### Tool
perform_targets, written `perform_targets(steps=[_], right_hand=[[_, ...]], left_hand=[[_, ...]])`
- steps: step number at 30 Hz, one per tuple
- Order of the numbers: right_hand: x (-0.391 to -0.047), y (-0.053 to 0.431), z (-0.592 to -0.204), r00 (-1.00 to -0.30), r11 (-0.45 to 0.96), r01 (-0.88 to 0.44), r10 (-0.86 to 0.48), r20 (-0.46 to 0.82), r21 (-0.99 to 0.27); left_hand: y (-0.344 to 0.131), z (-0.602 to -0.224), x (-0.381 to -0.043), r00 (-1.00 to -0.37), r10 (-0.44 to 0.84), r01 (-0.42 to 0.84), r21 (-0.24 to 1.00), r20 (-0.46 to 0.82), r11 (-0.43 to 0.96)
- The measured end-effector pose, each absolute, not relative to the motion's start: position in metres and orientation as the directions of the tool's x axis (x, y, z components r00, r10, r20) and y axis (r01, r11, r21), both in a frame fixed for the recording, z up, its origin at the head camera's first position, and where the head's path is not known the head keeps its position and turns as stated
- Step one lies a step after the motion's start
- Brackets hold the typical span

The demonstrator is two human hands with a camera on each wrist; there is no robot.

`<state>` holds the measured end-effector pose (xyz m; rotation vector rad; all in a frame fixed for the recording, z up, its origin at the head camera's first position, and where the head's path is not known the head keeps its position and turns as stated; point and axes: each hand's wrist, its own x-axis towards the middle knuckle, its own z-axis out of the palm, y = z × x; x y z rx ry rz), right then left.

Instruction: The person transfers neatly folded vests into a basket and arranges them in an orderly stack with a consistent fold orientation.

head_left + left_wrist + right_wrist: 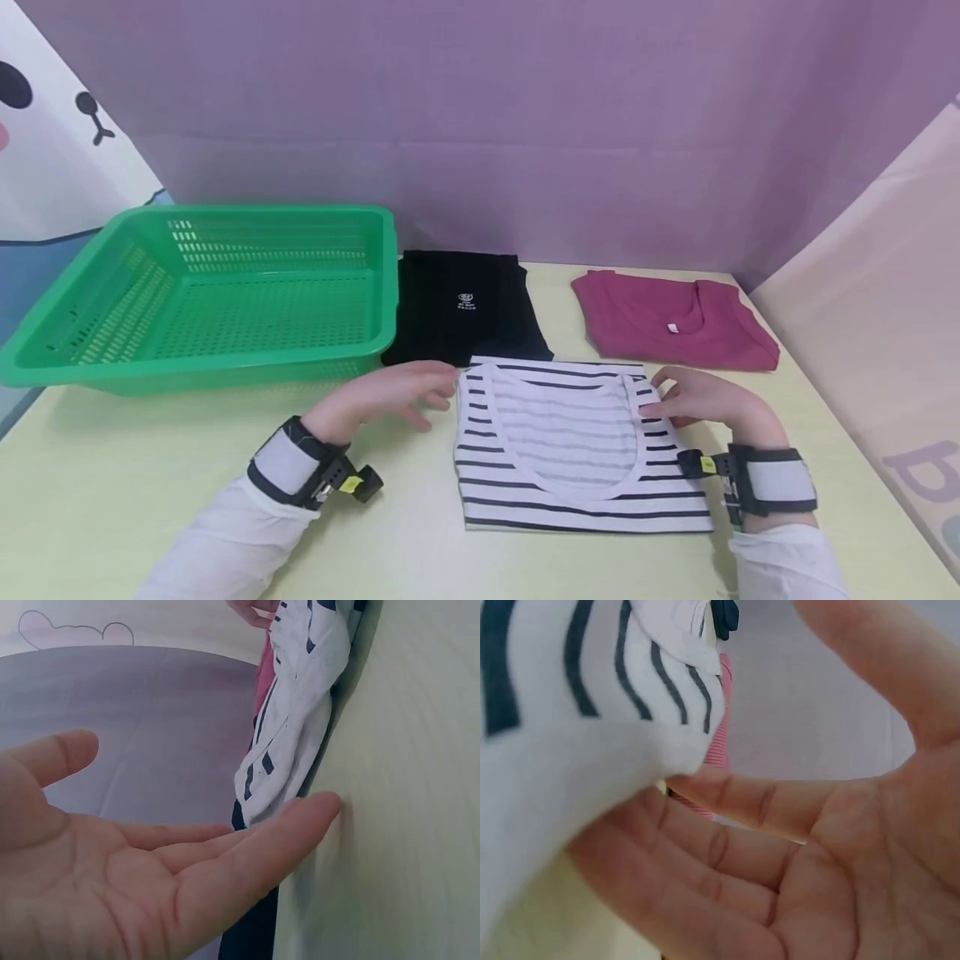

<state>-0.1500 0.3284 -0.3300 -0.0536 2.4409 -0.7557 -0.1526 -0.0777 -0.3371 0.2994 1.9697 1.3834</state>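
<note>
A folded white shirt with black stripes [555, 506] lies on the table, its wide round neckline facing up. My left hand [393, 392] is at its upper left corner, fingers loosely extended and thumb apart; in the left wrist view the fingertips are right at the fabric's edge. At the opposite side, my right hand [701, 398] has its fingers tucked at the underside of the shirt's right edge, as the right wrist view shows. The right thumb [885, 660] stands away from the cloth there, so nothing is pinched.
A green plastic basket [225, 360] with slotted walls stands at the back left. Beside it lies a folded black garment [465, 321] with a small white print. A folded maroon shirt [637, 321] sits at the back right. Behind the table [405, 542] hangs a purple cloth [510, 125].
</note>
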Motion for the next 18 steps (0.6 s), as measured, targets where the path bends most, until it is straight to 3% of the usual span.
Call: perform_targets(steps=[18], right_hand=[[-0.159, 0.338, -0.351, -0.801, 0.713, 0.164, -0.307, -0.514, -0.682]], left_hand=[[-0.068, -0.359, -0.155, -0.644, 0.674, -0.396, 0.912, -0.361, 0.110]])
